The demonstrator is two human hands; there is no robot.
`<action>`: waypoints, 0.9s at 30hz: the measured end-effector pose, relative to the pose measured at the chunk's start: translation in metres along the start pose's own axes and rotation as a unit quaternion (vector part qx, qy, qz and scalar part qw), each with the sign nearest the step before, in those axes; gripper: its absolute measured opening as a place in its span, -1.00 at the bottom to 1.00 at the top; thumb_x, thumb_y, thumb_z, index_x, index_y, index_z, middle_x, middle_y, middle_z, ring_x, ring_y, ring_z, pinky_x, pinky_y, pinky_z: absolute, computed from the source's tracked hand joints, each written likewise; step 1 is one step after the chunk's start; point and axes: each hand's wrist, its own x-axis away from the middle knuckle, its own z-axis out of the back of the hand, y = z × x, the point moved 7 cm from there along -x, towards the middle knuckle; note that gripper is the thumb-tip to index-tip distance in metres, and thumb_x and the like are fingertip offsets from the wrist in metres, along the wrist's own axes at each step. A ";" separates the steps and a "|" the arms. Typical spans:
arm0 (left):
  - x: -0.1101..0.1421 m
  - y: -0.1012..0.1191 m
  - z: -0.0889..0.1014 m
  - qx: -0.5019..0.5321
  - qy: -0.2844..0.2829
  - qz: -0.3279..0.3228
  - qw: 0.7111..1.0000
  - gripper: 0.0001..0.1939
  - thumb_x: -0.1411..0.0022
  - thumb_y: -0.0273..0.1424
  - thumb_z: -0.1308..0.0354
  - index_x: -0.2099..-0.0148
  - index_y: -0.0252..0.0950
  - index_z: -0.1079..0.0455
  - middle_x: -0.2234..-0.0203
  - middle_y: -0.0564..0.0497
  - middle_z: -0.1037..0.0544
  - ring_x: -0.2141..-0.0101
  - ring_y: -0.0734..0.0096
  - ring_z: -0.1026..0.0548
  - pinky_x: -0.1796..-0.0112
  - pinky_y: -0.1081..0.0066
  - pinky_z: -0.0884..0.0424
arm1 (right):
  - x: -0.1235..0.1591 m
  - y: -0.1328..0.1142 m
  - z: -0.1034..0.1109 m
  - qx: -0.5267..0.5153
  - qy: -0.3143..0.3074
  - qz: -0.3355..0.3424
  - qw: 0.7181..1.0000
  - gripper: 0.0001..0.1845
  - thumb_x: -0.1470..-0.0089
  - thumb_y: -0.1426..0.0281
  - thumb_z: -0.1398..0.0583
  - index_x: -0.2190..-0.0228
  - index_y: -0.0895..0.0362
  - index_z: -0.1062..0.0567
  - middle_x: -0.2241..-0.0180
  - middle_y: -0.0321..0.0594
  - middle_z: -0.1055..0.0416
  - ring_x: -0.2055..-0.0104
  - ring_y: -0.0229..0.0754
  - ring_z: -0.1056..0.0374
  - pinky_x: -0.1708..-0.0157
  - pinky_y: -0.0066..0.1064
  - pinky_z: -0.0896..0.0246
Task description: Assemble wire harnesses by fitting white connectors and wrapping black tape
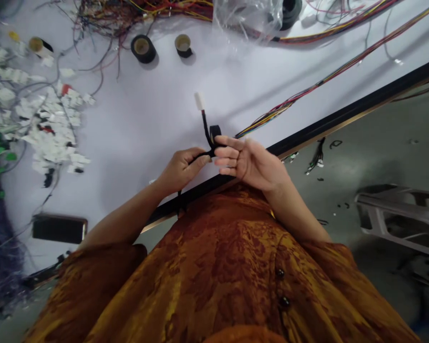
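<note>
My left hand [178, 170] pinches the black-taped part of a wire harness [197, 156] between thumb and fingers, close to the table's front edge. A short black-wrapped branch [206, 125] rises from the junction and ends in a white connector [199, 101]. At that junction sits a small roll of black tape [215, 130], partly hidden by fingers. My right hand [259, 162] is beside it, palm turned up and fingers stretched out, its index finger at the roll. Beyond this hand, the loose coloured wires [286, 105] of the harness run to the upper right.
Two tape rolls, a larger one [143, 49] and a smaller one [183, 45], stand farther back. White connectors [48, 119] lie heaped at left, above a phone [59, 228]. A clear plastic bag [248, 21] and wire bundles [128, 16] lie at the back. A plastic stool [396, 209] stands right.
</note>
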 end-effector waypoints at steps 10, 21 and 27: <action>-0.002 -0.018 -0.022 0.339 -0.194 0.220 0.894 -0.50 -0.11 0.07 -0.26 0.30 -0.32 -0.44 0.71 0.28 0.07 0.71 0.69 0.19 0.70 0.54 0.20 | -0.055 0.001 0.025 0.191 -0.046 0.152 0.969 -0.24 0.07 0.10 -0.41 -0.15 -0.03 -0.39 -0.12 -0.22 -0.39 -0.21 -0.06 -0.26 -0.19 -0.19 -0.25; 0.000 0.002 -0.002 -0.174 0.041 -0.042 0.983 -0.70 -0.31 -0.17 -0.08 0.35 -0.27 -0.42 0.59 0.05 -0.40 0.52 0.45 -0.34 0.44 0.45 -0.21 | 0.024 0.029 -0.017 0.095 0.027 0.059 0.993 -0.49 -0.11 0.08 -0.27 -0.03 0.04 -0.43 -0.10 -0.10 -0.42 -0.12 -0.08 -0.34 -0.12 -0.18 -0.30; -0.013 0.007 -0.018 -0.133 -0.122 -0.056 0.982 -0.73 -0.32 -0.27 -0.04 0.08 -0.27 -0.48 0.27 -0.04 -0.58 0.29 0.38 -0.51 0.22 0.40 -0.39 | 0.031 0.033 -0.010 0.161 0.083 0.065 0.981 -0.53 -0.04 0.20 -0.32 0.04 0.04 -0.36 0.06 -0.20 -0.41 0.00 -0.12 -0.31 -0.06 -0.23 -0.28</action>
